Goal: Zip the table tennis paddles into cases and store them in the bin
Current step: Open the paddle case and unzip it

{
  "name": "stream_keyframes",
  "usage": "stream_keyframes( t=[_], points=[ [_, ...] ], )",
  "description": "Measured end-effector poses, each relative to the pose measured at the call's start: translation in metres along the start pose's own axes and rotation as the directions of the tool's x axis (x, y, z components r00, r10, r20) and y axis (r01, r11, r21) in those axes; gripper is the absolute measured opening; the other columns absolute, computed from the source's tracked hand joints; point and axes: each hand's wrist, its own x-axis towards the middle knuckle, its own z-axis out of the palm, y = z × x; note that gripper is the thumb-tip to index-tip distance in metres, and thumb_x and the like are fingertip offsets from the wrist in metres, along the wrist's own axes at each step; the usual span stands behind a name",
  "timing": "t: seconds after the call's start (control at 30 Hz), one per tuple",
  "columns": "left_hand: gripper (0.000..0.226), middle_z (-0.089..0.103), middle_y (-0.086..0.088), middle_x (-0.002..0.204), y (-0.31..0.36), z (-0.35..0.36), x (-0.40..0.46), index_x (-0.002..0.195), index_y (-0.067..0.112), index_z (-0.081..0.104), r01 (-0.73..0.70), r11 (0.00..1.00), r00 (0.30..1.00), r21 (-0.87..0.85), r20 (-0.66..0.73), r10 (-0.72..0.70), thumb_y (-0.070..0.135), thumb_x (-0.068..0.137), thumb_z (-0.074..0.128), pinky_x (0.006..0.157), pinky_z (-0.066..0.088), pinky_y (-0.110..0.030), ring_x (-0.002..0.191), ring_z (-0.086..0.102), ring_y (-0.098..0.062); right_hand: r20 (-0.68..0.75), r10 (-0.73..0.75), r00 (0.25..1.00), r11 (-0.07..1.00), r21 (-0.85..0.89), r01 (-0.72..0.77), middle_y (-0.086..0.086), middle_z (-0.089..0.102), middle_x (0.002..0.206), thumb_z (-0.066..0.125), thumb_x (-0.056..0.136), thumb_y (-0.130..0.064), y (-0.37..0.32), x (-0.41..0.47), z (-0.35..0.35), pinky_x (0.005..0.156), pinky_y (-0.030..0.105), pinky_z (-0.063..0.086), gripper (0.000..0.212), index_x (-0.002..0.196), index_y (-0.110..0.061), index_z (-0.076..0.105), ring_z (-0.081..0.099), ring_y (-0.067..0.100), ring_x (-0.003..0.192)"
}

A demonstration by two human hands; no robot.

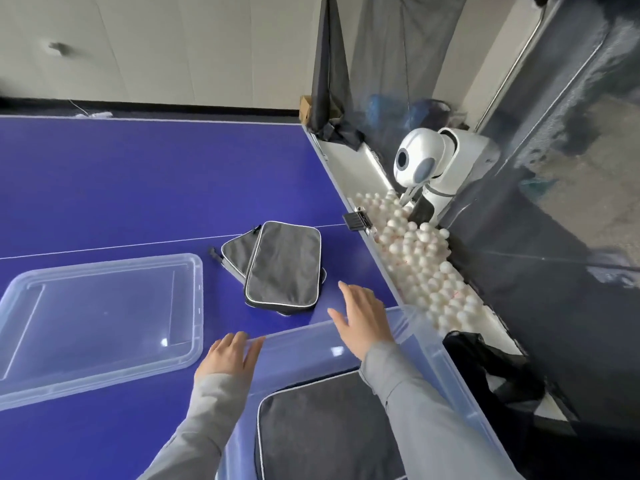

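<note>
One grey case [332,434] is already lodged in the clear bin [429,344] at the near right corner of the blue bench [121,188]. Two further cases remain on the bench just beyond the bin: an upper case [282,266] laid across a lower case [237,249], the two overlapping.

The left hand [227,358] is rested on the bin's far rim, its fingers [242,342] lightly spread and gripping nothing. The right hand [363,318] is held open above the rim, fingers [346,289] extended toward the upper case, and empty.

The step in hand is judged to be retrieval of the upper case. It should be taken by its near short edge and lifted clear of the lower one, the bin being steadied throughout. The bin lid [100,323] lies apart to the left.

Whether the stacked cases are fully zipped, or contain paddles, cannot be determined. The bin's near portion is cut off by the frame.
</note>
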Motion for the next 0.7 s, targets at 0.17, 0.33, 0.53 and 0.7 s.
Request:
stream_keyframes(
  t=[0.17,0.33,0.53,0.7],
  points=[
    [0.026,0.060,0.005,0.091,-0.003,0.004,-0.001,0.094,0.020,0.063,0.023,0.999,0.999,0.025,-0.028,-0.022,0.045,0.089,0.055,0.062,0.041,-0.030,0.095,0.057,-0.022,0.024,0.031,0.999,0.999,0.038,-0.032,0.006,0.046,0.137,0.044,0.097,-0.040,0.006,0.071,0.010,0.097,0.040,0.037,0.051,0.139,-0.013,0.038,0.037,0.027,0.128],
    [0.026,0.056,0.007,0.078,-0.004,0.005,-0.005,0.087,0.019,0.065,-0.004,0.999,0.997,0.039,-0.076,0.007,0.045,0.086,0.060,0.053,0.036,-0.028,0.086,0.060,-0.024,0.176,0.219,0.960,0.973,0.037,-0.229,0.011,0.048,0.134,0.045,0.094,-0.048,0.014,0.120,0.033,0.097,0.042,0.039,0.052,0.127,-0.008,0.047,0.038,0.030,0.128],
    [0.067,0.062,0.001,0.071,0.004,0.000,-0.006,0.078,0.013,0.068,-0.092,0.995,0.983,0.047,-0.155,0.098,0.066,0.076,0.026,0.047,0.038,-0.028,0.074,0.061,-0.023,0.399,0.363,0.842,0.896,0.098,-0.433,0.014,0.042,0.141,0.044,0.088,-0.063,0.023,0.148,0.067,0.104,0.041,0.035,0.077,0.137,-0.004,0.038,0.036,0.031,0.132],
    [0.086,0.060,0.003,0.066,0.006,-0.001,-0.007,0.073,0.014,0.067,-0.116,0.991,0.966,0.067,-0.225,0.129,0.075,0.084,0.006,0.040,0.041,-0.029,0.078,0.045,-0.016,0.551,0.325,0.769,0.832,0.220,-0.510,0.013,0.047,0.138,0.051,0.084,-0.062,0.017,0.160,0.077,0.103,0.042,0.043,0.081,0.136,-0.002,0.035,0.051,0.032,0.123]
  ],
)
